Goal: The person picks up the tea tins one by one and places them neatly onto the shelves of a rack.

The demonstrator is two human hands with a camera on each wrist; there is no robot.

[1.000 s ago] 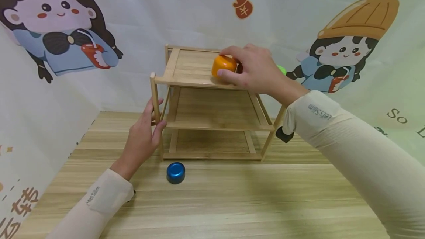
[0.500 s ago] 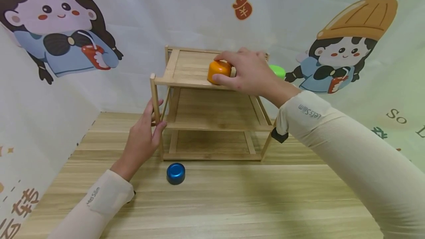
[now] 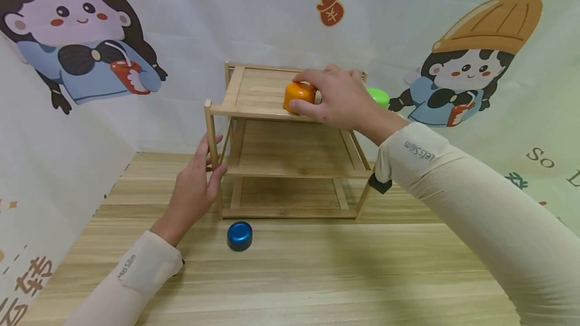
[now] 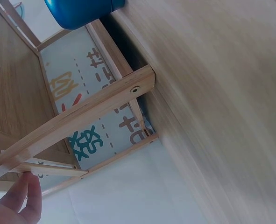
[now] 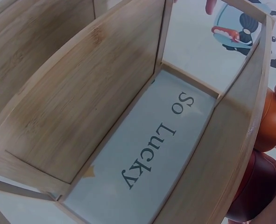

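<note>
A small three-tier wooden rack [image 3: 294,170] stands against the back cloth. My left hand [image 3: 197,185] grips its left front post, thumb in front and fingers behind. On the top tier, my right hand [image 3: 340,98] pinches a glossy orange round tin [image 3: 299,97] between thumb and forefinger; the tin stands close to the front edge. A dark red tin [image 5: 255,191] shows beside the orange one in the right wrist view, under the hand and mostly hidden from the head view. Behind the right wrist, a bright green tin [image 3: 378,97] is partly visible at the right end.
A blue metallic tin [image 3: 239,236] sits on the wood-grain table [image 3: 290,275], just in front of the rack's left front foot. Printed cloth [image 3: 272,14] with cartoon figures hangs behind the rack and along the left side.
My right hand has moved a little left and down with the orange tin, which now stands near the top tier's front edge. More of the green tin shows. The left hand stays put.
</note>
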